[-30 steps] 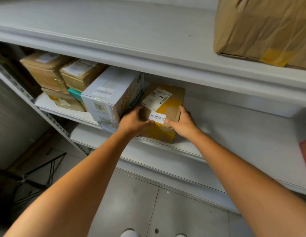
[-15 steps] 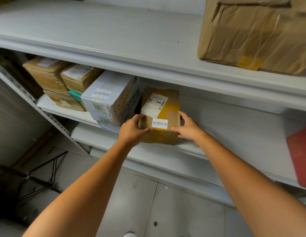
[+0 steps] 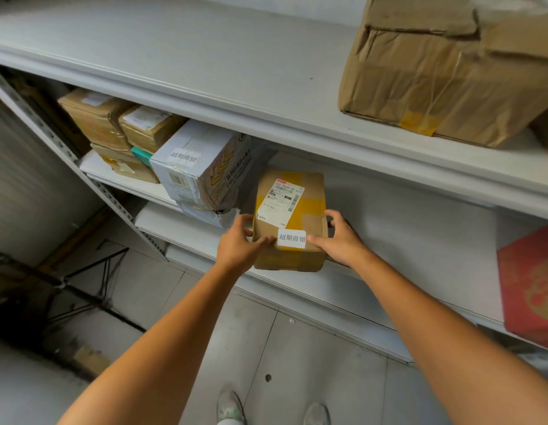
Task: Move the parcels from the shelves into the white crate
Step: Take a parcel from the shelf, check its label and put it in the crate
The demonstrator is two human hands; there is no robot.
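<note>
A small brown cardboard parcel (image 3: 289,222) with yellow tape, a shipping label and a white sticker sits at the front edge of the middle shelf (image 3: 404,240), its near end hanging past the edge. My left hand (image 3: 239,243) grips its left side with the thumb on top. My right hand (image 3: 340,237) grips its right side, thumb on the top near the sticker. No white crate is in view.
A white printed box (image 3: 202,167) stands just left of the parcel, with several taped brown parcels (image 3: 113,124) behind it. A large crumpled brown box (image 3: 450,69) sits on the upper shelf. A red box (image 3: 530,286) is at the right edge. Grey tiled floor lies below.
The parcel has been drawn forward from deeper on the shelf to its front edge and turned square to me. Both hands have stayed on its sides.
</note>
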